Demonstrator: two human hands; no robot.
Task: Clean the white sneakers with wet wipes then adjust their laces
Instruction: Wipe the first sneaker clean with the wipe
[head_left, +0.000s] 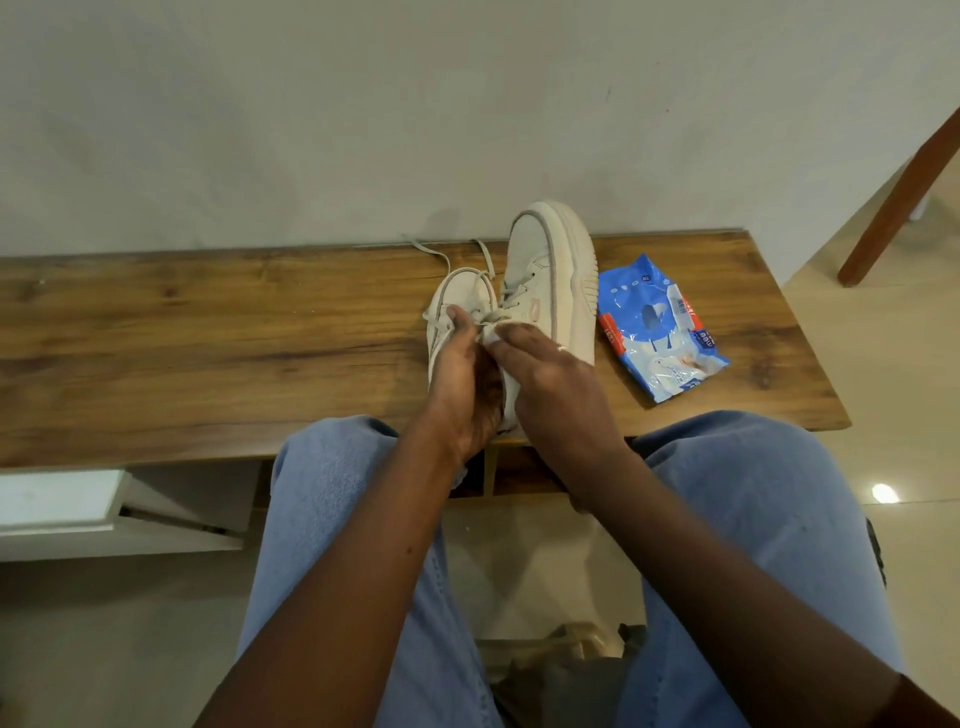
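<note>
Two white sneakers stand side by side on the wooden table (208, 338). The right sneaker (550, 260) is the larger in view, toe towards the wall. The left sneaker (457, 296) is partly hidden behind my hands. My left hand (462, 379) grips the left sneaker from the near side, thumb up by its laces. My right hand (545, 379) pinches a small white wet wipe (491, 335) against the shoe between the two sneakers. Loose laces (441, 254) trail towards the wall. A blue pack of wet wipes (660, 327) lies to the right of the sneakers.
The table runs along a pale wall, with its right end near the wipes pack. A brown wooden leg (904, 192) leans at the far right over a tiled floor. My knees in blue jeans sit below the table's front edge. A white shelf (78, 504) is at lower left.
</note>
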